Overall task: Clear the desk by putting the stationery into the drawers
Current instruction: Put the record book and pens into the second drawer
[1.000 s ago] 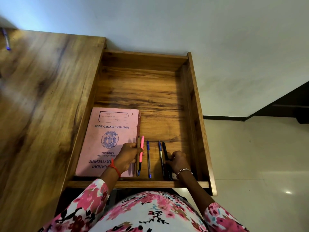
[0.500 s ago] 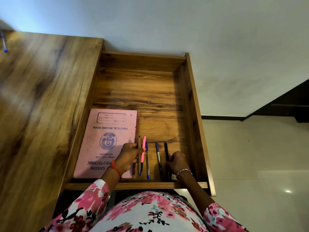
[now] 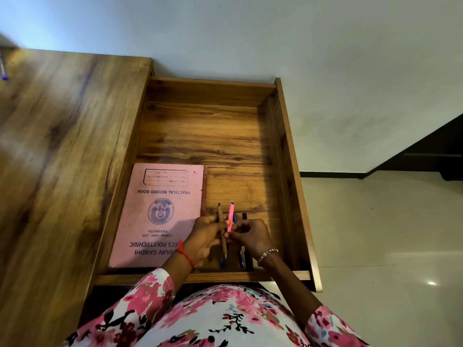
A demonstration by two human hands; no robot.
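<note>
An open wooden drawer [image 3: 290, 176] holds a pink record book [image 3: 160, 211] at its left and several pens near the front. My left hand [image 3: 205, 239] grips a brown pen [image 3: 221, 231] and touches a pink pen [image 3: 230, 217]. My right hand [image 3: 250, 236] has come over to the left and pinches the pink pen from the other side. A blue pen [image 3: 241, 259] and a black pen [image 3: 247, 259] lie under my right hand, mostly hidden. Another blue pen tip [image 3: 221, 264] shows below my left hand.
The wooden desk top [image 3: 57, 159] lies to the left of the drawer, with one blue pen [image 3: 3, 68] at its far left edge. A white wall is behind, and a pale tiled floor [image 3: 375, 234] is to the right.
My right hand left the black pen and moved left to meet my left hand at the pink pen. The brown and pink pens are lifted and tilted slightly.
</note>
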